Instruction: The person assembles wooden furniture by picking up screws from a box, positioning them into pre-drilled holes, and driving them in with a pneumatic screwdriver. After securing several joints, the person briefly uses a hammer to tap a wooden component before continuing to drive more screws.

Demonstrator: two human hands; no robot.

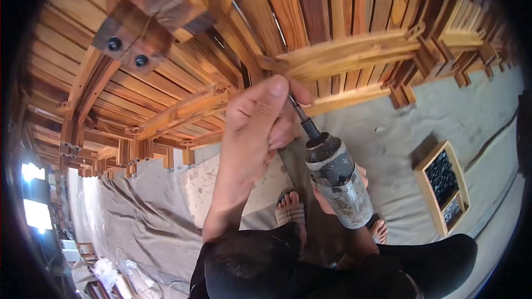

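Note:
My right hand (322,199) grips a worn grey power driver (342,185), which hides most of that hand. Its long bit (300,112) points up and left toward the slatted wooden furniture (277,16). Close to the underside of a curved wooden brace (349,55), my left hand (256,116) is closed, with thumb and fingers pinched around the tip of the bit. Whatever small piece sits between those fingers is hidden.
An open wooden box (419,180) of small dark pieces, with lighter ones in a smaller compartment, rests on the grey cloth floor cover (382,138). A pale board (202,188) lies by my feet. Two dark bolt heads (114,44) show on a plastic-wrapped block (166,0).

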